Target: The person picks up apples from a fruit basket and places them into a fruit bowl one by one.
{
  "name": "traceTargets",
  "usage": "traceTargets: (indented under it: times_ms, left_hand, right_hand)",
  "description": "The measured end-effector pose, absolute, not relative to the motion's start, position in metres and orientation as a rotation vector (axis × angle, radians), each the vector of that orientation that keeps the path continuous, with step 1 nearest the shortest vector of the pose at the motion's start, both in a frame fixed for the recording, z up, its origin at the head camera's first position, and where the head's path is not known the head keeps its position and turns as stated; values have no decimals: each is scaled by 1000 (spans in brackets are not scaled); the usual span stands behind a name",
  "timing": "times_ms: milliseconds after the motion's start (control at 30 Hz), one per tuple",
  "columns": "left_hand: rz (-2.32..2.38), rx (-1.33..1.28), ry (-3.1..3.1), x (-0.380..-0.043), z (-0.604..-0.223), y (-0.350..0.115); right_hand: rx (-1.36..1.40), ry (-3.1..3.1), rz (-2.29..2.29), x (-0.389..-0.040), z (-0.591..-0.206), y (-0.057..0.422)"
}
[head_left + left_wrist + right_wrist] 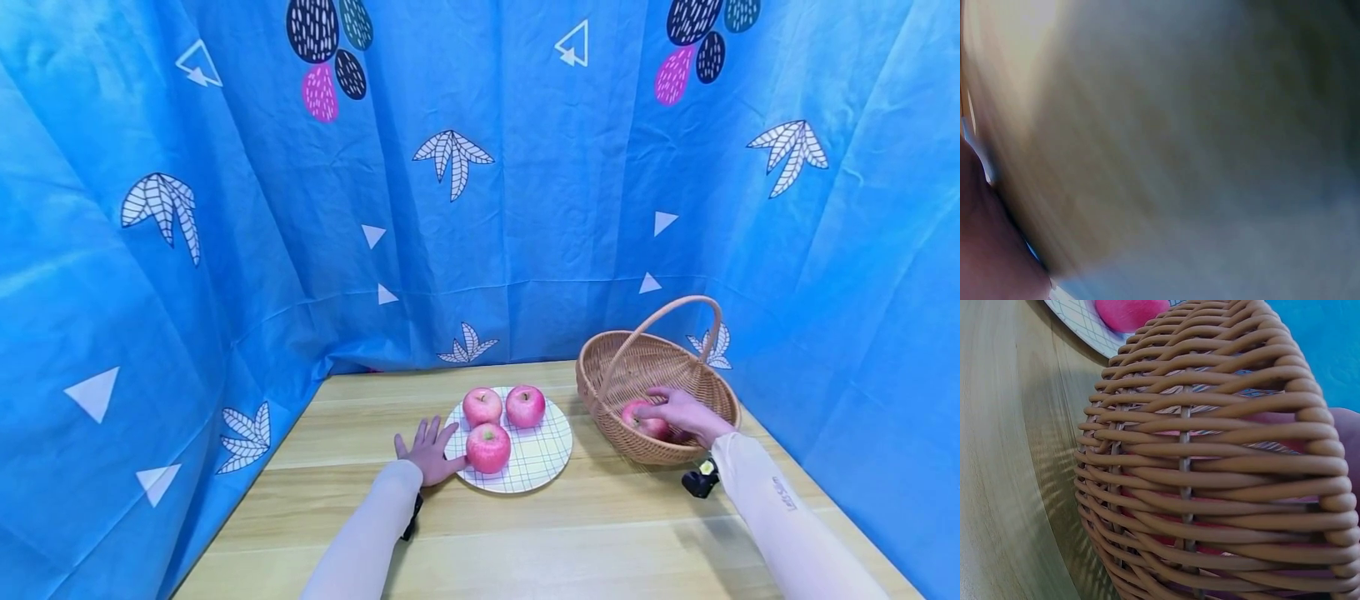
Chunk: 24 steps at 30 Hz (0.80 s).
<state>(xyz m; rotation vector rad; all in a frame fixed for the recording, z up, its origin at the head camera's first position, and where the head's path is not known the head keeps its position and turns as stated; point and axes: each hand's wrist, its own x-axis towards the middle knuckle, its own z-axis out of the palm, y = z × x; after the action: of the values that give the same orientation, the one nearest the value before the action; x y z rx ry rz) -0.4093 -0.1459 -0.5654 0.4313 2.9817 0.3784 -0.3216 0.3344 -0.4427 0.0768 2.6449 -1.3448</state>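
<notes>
In the head view, my right hand (686, 414) reaches over the near rim into a brown wicker basket (611, 362). Its thumb and fingers grip a red apple (651, 427) low inside. From the right wrist, the basket's woven side (1222, 450) covers most of that hand, and red shows through the gaps. My left hand (429, 454) lies with fingers spread at the left rim of a round white checked plate (536, 458). Three apples sit on this plate, the front apple (488, 448) closest to the left thumb. The left wrist view is mostly blurred tabletop.
The basket's arched handle (667, 310) rises above its bowl at the right of the wooden table (495, 542). Blue patterned curtain (465, 250) hangs behind the table and along both sides. A black wrist camera (701, 479) sits under the right wrist, just outside the basket.
</notes>
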Motion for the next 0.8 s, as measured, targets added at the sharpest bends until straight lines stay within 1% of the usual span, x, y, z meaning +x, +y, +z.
traceTargets:
  times_ms: [433, 800]
  left_hand:
    - [361, 439, 2980, -409, -564, -146]
    - [348, 425, 2951, -404, -556, -145]
  right_hand:
    - [22, 2644, -1303, -324, -444, 335]
    - [59, 2633, -1317, -325, -448, 335]
